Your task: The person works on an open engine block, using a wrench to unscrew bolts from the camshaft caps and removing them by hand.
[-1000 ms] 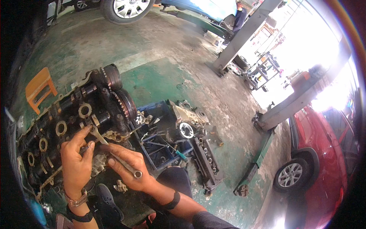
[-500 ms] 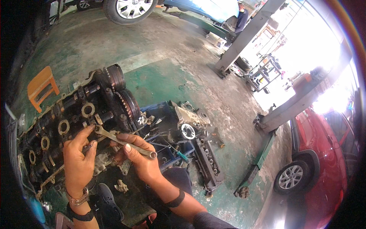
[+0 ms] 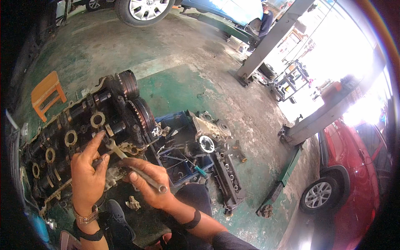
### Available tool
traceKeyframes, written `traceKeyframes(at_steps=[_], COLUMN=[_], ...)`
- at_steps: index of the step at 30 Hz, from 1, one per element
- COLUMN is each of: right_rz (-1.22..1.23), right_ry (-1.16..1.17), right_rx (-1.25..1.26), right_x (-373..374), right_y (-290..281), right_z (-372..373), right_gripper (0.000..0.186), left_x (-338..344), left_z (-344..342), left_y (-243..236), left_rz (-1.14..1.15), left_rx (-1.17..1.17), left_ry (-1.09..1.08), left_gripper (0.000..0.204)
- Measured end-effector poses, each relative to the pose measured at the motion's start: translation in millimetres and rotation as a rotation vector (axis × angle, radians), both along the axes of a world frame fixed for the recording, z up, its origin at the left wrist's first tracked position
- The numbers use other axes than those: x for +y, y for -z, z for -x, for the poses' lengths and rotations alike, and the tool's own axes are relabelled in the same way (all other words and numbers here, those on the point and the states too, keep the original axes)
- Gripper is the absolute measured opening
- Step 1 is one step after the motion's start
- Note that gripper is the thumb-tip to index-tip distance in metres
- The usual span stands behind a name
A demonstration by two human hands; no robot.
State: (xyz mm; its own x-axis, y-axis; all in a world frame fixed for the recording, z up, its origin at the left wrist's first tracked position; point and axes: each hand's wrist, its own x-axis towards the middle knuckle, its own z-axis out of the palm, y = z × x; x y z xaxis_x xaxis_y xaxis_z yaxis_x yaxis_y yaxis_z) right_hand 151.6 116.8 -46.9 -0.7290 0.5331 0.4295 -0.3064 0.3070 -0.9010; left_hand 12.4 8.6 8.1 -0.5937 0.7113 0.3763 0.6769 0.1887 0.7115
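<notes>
A greasy black engine cylinder head (image 3: 77, 110) with two toothed camshaft wheels (image 3: 141, 114) at its right end lies in front of me. My right hand (image 3: 150, 183) is closed around a steel combination wrench (image 3: 143, 176); its open jaw is at the engine's near side and its ring end sticks out past my palm. Beside the jaw, my left hand (image 3: 88, 175) has its index finger stretched out toward the engine, thumb apart, apparently holding nothing. Whether that fingertip touches the metal, or the jaw sits around a bolt, I cannot tell.
To the right are a blue tray (image 3: 173, 118) of tools and parts, a teal-handled screwdriver (image 3: 200, 170) and a black valve cover (image 3: 227, 179). An orange stool (image 3: 49, 93) stands beyond the engine. Lift posts (image 3: 271, 43), a raised blue car (image 3: 229, 10) and a red car (image 3: 350, 166) stand farther off.
The wrench's handle has swung down toward me with my right hand, and its jaw has shifted slightly. My left index finger has straightened and moved apart from the jaw.
</notes>
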Motion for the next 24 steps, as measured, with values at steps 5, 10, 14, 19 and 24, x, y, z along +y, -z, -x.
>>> traceKeyframes(at_steps=[5,10,14,19,24], right_rz=[-0.178,-0.351,-0.403,-0.405,-0.366], right_ry=[0.04,0.111,0.093,0.085,0.048], right_rx=[0.056,0.152,-0.009,-0.04,-0.137], right_x=[-6.5,-17.9,-27.5,-32.6,-28.4], right_y=[7.8,19.6,20.8,15.7,10.5], right_z=[5.4,17.3,18.2,20.7,17.1], right_gripper=[0.033,0.044,0.057,0.061,0.057], left_x=[-1.2,-1.6,-1.1,-1.9,-2.1], left_z=[0.5,0.9,1.7,2.5,3.2], left_y=[-0.2,4.2,4.0,1.4,3.9], left_rz=[0.034,0.042,0.014,0.057,-0.008], left_rx=[0.051,0.046,0.089,-0.035,0.077], left_ry=[0.005,-0.035,-0.018,-0.011,0.011], left_gripper=[0.046,0.045,0.044,0.042,0.041])
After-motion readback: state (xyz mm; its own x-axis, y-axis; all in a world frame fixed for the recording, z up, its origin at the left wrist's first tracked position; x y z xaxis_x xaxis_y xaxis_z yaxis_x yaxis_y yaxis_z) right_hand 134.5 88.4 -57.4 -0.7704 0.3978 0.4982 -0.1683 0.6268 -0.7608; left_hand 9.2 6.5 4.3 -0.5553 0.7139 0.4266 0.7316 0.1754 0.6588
